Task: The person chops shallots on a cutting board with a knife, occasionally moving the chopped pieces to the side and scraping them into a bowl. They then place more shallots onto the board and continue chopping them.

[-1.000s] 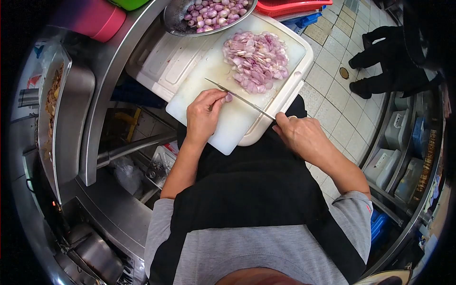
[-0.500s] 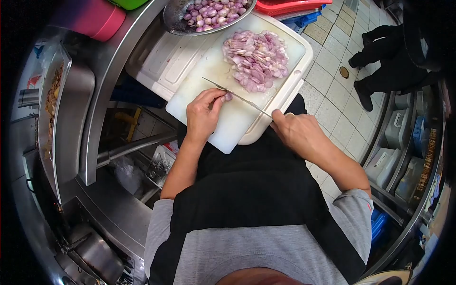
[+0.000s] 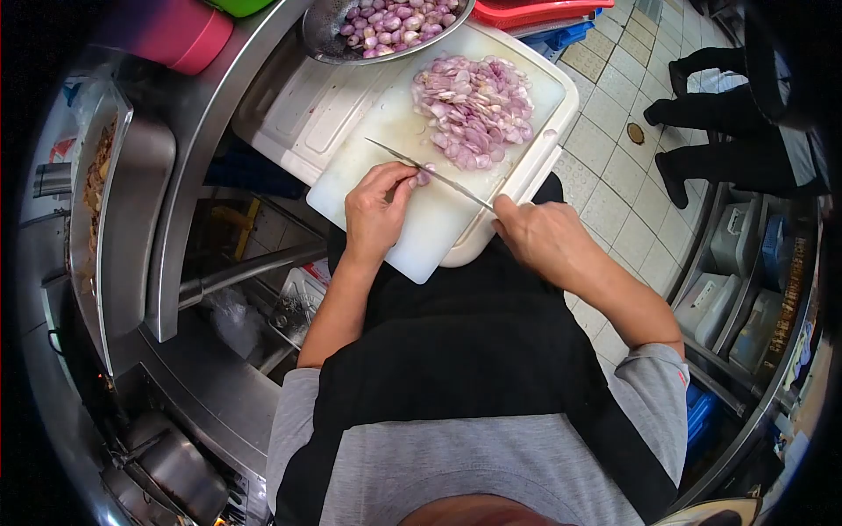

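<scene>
My right hand is closed around the handle of a knife, whose thin blade slants up and left across the white cutting board. Fingertips of my left hand pinch a small purple shallot against the board, right beside the blade. Just beyond the knife lies a wide heap of sliced shallots. At the board's far end, a metal bowl holds whole peeled shallots.
The board lies on a cream plastic lid. To the left runs a steel counter edge with a deep steel tray. Red and blue baskets stand at the back. A person in dark trousers stands on the tiled floor at right.
The knife and my right hand have shifted slightly up and to the left. My left hand stays nearly in place on the shallot. The person at right has moved a little.
</scene>
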The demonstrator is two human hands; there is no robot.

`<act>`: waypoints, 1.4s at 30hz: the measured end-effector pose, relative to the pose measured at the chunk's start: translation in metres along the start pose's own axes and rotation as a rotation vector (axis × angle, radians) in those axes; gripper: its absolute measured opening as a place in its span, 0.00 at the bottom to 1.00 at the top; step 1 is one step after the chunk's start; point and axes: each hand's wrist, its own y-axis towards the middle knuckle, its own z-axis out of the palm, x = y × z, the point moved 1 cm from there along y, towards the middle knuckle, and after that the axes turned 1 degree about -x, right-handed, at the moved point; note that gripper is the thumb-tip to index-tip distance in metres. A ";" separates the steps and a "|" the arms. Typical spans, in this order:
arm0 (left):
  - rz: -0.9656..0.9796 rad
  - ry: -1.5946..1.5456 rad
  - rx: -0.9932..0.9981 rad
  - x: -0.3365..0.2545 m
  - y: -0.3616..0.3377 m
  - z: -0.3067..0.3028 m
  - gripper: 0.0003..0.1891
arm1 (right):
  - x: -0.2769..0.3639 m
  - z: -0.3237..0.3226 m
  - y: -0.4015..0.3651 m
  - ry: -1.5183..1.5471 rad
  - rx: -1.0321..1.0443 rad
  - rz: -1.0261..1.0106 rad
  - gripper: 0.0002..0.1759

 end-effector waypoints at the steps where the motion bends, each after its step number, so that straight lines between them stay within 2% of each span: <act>1: -0.004 -0.002 -0.001 0.000 0.000 0.000 0.07 | 0.002 -0.004 -0.003 0.017 0.013 -0.005 0.07; 4: -0.004 -0.018 0.003 -0.001 0.001 0.000 0.07 | -0.004 0.013 0.002 0.017 -0.013 0.012 0.13; 7: 0.000 0.007 -0.004 -0.002 0.001 0.000 0.07 | -0.011 0.039 0.025 -0.014 -0.035 0.005 0.13; 11: 0.007 -0.026 -0.031 0.001 -0.001 0.001 0.07 | -0.011 0.026 0.031 0.009 -0.042 -0.031 0.13; 16: -0.002 -0.016 0.000 0.002 -0.002 0.000 0.07 | 0.000 -0.006 0.001 -0.010 0.050 0.018 0.13; 22: -0.002 -0.029 -0.006 0.001 -0.002 0.000 0.07 | -0.012 0.036 0.027 -0.034 -0.019 -0.020 0.13; 29: 0.003 -0.007 -0.028 -0.002 -0.003 0.001 0.06 | -0.006 0.012 0.012 -0.002 -0.033 -0.046 0.13; 31: 0.000 -0.002 -0.022 -0.001 -0.003 0.001 0.06 | -0.002 0.001 0.004 -0.006 0.038 0.010 0.13; 35: 0.039 0.002 -0.045 0.005 -0.002 0.004 0.06 | -0.008 0.021 0.016 -0.010 0.040 -0.004 0.13; 37: 0.057 0.012 -0.063 0.006 -0.004 0.004 0.07 | -0.014 0.038 0.031 0.003 -0.023 -0.036 0.12; 42: 0.005 -0.039 -0.075 0.005 -0.005 0.005 0.07 | -0.010 0.023 0.028 0.008 -0.040 -0.058 0.12</act>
